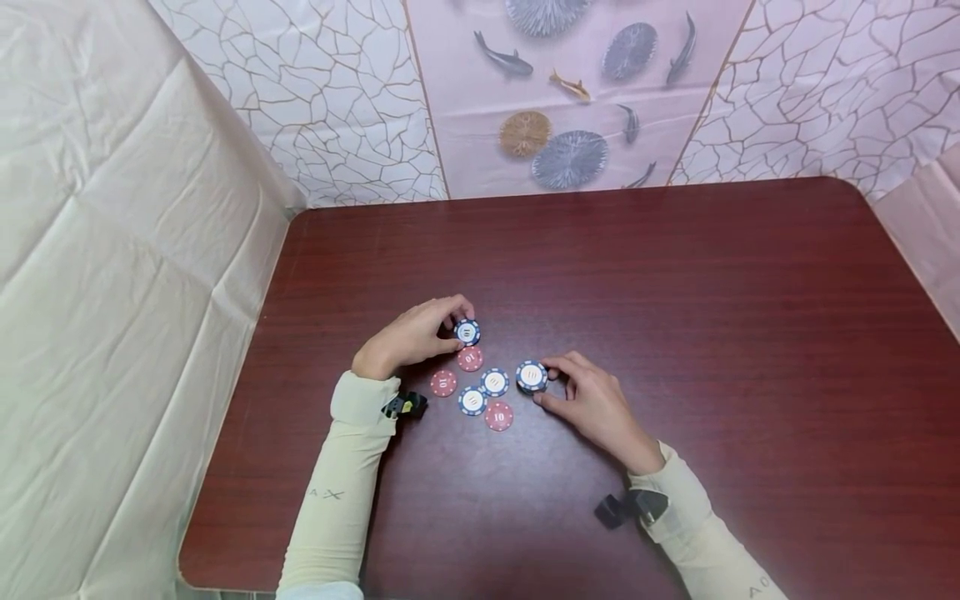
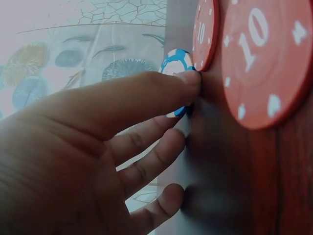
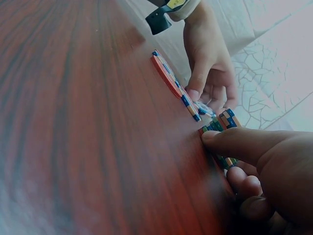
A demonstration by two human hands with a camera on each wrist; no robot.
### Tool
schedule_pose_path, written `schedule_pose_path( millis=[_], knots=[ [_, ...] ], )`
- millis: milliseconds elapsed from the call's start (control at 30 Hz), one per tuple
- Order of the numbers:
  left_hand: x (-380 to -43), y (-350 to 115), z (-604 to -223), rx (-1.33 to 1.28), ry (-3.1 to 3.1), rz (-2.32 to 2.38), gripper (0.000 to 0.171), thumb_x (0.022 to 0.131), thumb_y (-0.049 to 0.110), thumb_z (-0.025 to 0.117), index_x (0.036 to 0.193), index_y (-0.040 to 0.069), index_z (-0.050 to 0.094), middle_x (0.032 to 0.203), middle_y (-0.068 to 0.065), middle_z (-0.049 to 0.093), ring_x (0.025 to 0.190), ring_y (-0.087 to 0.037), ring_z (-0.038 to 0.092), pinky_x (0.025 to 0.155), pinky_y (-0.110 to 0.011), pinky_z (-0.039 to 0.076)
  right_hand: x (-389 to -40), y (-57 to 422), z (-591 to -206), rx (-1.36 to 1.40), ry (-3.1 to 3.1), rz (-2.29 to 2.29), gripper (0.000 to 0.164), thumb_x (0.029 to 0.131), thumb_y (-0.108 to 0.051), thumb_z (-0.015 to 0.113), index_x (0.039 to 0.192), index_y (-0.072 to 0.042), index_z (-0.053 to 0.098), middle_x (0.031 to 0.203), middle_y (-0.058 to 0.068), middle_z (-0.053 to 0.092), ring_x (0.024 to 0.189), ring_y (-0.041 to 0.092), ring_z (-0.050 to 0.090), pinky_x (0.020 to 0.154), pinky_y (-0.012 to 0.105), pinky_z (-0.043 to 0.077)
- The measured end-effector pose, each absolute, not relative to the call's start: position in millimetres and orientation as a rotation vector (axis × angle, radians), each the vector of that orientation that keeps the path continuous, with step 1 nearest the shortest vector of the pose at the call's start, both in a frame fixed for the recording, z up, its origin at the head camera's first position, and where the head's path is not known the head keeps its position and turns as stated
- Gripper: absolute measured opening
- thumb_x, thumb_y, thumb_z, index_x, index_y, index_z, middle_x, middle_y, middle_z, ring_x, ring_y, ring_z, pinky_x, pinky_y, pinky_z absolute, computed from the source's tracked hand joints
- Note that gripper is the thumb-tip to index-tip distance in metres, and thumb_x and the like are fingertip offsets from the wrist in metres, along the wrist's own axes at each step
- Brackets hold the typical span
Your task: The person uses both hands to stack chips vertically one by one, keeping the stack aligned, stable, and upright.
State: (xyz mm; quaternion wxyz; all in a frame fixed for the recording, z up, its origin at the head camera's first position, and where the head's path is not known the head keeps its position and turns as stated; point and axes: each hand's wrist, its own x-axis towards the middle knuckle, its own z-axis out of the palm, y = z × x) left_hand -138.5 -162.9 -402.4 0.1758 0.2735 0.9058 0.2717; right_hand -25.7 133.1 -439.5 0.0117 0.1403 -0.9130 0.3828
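Observation:
My left hand (image 1: 412,335) pinches a blue-and-white poker chip (image 1: 467,332) by its edge between thumb and fingers. In the left wrist view the thumb crosses in front of this blue chip (image 2: 180,59). Just below it lies a red chip (image 1: 470,358) marked 10. To the right, my right hand (image 1: 598,410) holds a small stack of chips (image 1: 532,377) with a blue-and-white one on top. Seen from the right wrist, the stack (image 3: 229,118) shows several coloured edges, with the thumb against its near side and the fingertips partly hidden behind it.
Between the hands lie two blue-and-white chips, the upper one (image 1: 495,382) near the lower one (image 1: 472,401). Another red chip (image 1: 443,383) is at the left, and one more red chip (image 1: 498,416) lies nearest the body. All are on a dark red wooden table (image 1: 675,275).

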Motion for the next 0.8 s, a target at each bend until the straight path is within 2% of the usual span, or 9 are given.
schedule_pose_path(
  millis=[200,367,633,800],
  knots=[
    [-137.5,-163.6,-400.6,0.796,2.562,0.709,0.045,0.095,0.014,0.079,0.138,0.018,0.065,0.126,-0.001,0.066,0.108,-0.020,0.062,0.096,-0.040,0.051,-25.4,133.1,-439.8,0.436,-2.852,1.193,0.045,0.082,-0.022,0.090,0.124,-0.011,0.076,0.099,-0.005,0.068,0.067,0.003,0.051,0.061,0.027,0.042],
    [-137.0,-164.4,-397.9,0.823,2.564,0.666,0.046,0.095,0.015,0.079,0.139,0.018,0.068,0.124,-0.002,0.066,0.109,-0.020,0.060,0.098,-0.040,0.050,-25.4,133.8,-439.8,0.445,-2.840,1.197,0.042,0.084,-0.023,0.089,0.122,-0.012,0.076,0.099,-0.005,0.068,0.066,0.001,0.050,0.061,0.028,0.041],
    [-137.4,-166.1,-396.7,0.798,2.557,0.717,0.040,0.095,0.020,0.081,0.134,0.016,0.070,0.119,0.000,0.067,0.102,-0.018,0.062,0.090,-0.037,0.052,-25.0,134.6,-438.3,0.442,-2.844,1.209,0.042,0.085,-0.024,0.088,0.123,-0.012,0.076,0.099,-0.005,0.068,0.066,-0.001,0.048,0.060,0.028,0.041],
    [-137.0,-164.7,-395.8,0.829,2.565,0.775,0.039,0.092,0.027,0.085,0.127,0.016,0.074,0.115,0.001,0.066,0.103,-0.017,0.062,0.093,-0.036,0.052,-24.9,134.6,-438.1,0.442,-2.848,1.209,0.042,0.084,-0.023,0.088,0.124,-0.013,0.076,0.099,-0.005,0.067,0.066,-0.001,0.048,0.061,0.028,0.041]
  ],
)
